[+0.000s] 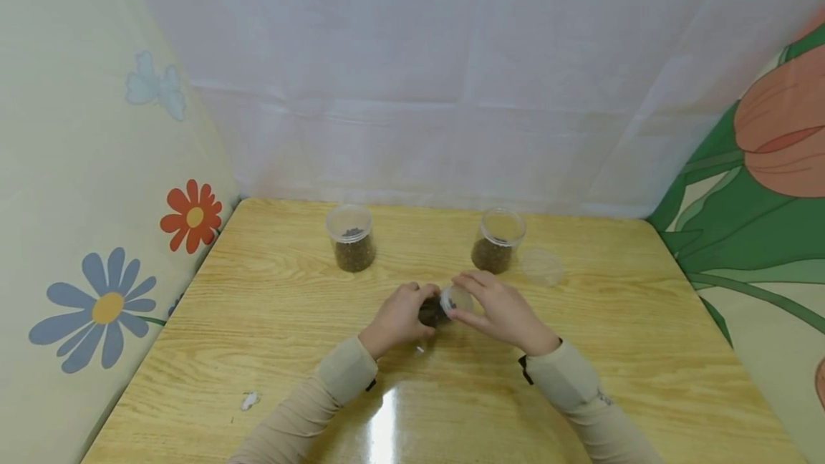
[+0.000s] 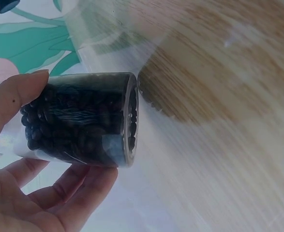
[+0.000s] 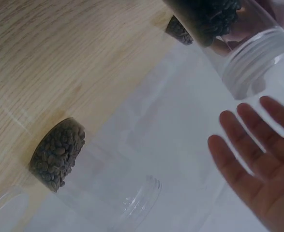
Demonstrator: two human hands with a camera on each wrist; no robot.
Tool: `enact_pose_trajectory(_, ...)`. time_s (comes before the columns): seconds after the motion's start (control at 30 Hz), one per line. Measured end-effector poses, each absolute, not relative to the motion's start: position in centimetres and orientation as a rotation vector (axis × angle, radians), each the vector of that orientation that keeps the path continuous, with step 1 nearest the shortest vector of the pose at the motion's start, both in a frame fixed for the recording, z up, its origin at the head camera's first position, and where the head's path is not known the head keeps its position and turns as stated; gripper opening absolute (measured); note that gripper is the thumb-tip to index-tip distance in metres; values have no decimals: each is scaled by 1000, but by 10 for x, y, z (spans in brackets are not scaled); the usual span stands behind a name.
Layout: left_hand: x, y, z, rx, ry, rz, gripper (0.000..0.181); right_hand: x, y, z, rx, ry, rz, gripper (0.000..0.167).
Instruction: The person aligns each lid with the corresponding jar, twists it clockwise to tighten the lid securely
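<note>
Intently, a person's left hand [image 1: 399,313] grips a transparent jar of dark beans [image 2: 81,118], its thumb [image 2: 23,92] on one side and its fingers curled round the other. The jar lies tipped on its side above the middle of the desk [image 1: 258,328], its mouth pointing toward the right hand [image 1: 505,305]. That hand's fingers [image 3: 244,144] reach out nearly straight, slightly spread, beside the mouth; whether they touch the rim, one cannot tell. Near the far edge, two jars of brown pieces stand upright: the left jar [image 1: 354,249] left of centre, the right jar [image 1: 495,253] right of centre, just beyond the right hand. A transparent disc [image 1: 541,266] lies beside the latter. Both hands work well inside the left and right edges, with wide room on either side; a white scrap [image 1: 249,400] lies toward the left edge.
</note>
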State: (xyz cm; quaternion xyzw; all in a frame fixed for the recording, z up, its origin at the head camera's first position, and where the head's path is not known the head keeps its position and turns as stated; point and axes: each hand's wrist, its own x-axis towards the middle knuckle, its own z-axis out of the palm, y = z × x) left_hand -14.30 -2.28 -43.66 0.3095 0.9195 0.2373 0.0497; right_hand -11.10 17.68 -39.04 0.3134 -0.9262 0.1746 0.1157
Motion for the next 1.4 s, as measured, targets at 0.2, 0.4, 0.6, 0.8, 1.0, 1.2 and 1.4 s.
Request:
enact_pose_trajectory(0.2, -143, -23, -437, 952, 2799, 731, 61, -113, 182, -389, 1075, -2681, 496, 50)
enact_pose_trajectory(0.4, -143, -23, -437, 952, 2801, 734, 62, -113, 183, -388, 1142, -2695, 454, 51)
enact_pose_trajectory(0.6, -142, -23, -435, 965, 2807, 720, 62, -112, 181, -390, 1069, -2693, 433, 48)
enact_pose_trajectory(0.8, -142, -22, -435, 977, 2820, 691, 64, -111, 178, -393, 954, -2665, 414, 49)
enact_pose_trajectory(1.0, -142, -21, -436, 966, 2824, 673, 64, -111, 178, -394, 935, -2646, 413, 52)
enact_pose_trajectory(1.2, -141, -21, -435, 961, 2818, 681, 63, -111, 183, -391, 1018, -2650, 462, 54)
enact_pose_trajectory(1.4, -141, -22, -435, 958, 2809, 698, 63, -109, 184, -389, 1112, -2647, 451, 52)
